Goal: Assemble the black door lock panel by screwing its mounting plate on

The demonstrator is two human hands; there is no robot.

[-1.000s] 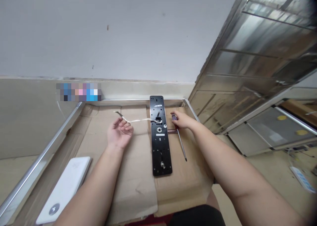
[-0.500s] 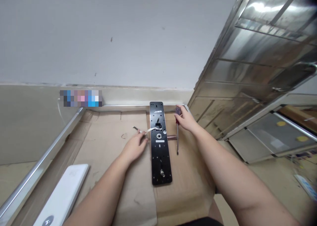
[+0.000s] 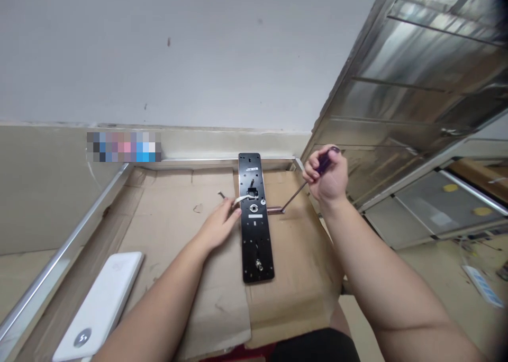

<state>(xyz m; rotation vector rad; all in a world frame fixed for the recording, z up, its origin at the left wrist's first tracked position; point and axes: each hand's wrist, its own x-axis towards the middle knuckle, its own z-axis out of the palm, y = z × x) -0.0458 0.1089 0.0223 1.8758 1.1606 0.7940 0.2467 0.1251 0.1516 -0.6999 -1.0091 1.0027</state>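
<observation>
A long black panel (image 3: 256, 240), looking like the back of a door lock, lies lengthwise on cardboard. From its right side a copper-coloured handle (image 3: 274, 210) sticks out. My right hand (image 3: 331, 179) is wrapped round the dark purple grip of a screwdriver (image 3: 296, 194), raised to the right of the panel. Its shaft slants down left, and the tip appears to meet the handle's outer end. By the panel's left edge is my left hand (image 3: 218, 224), thumb and fingers apart, thumb at the edge. A white cable (image 3: 241, 198) runs from the panel past those fingers, its connector end showing beyond them.
A white elongated cover (image 3: 101, 304) lies at the left on the cardboard (image 3: 170, 214). Metal edging (image 3: 63, 256) bounds the table at the left and back, against a wall. A shiny metal door (image 3: 397, 97) stands at the right. A pixelated patch covers something at the back left.
My right hand has lifted and moved right, tilting the screwdriver from nearly upright in view to a slant. Its tip has come to the handle's end. My left hand has shifted slightly towards the panel.
</observation>
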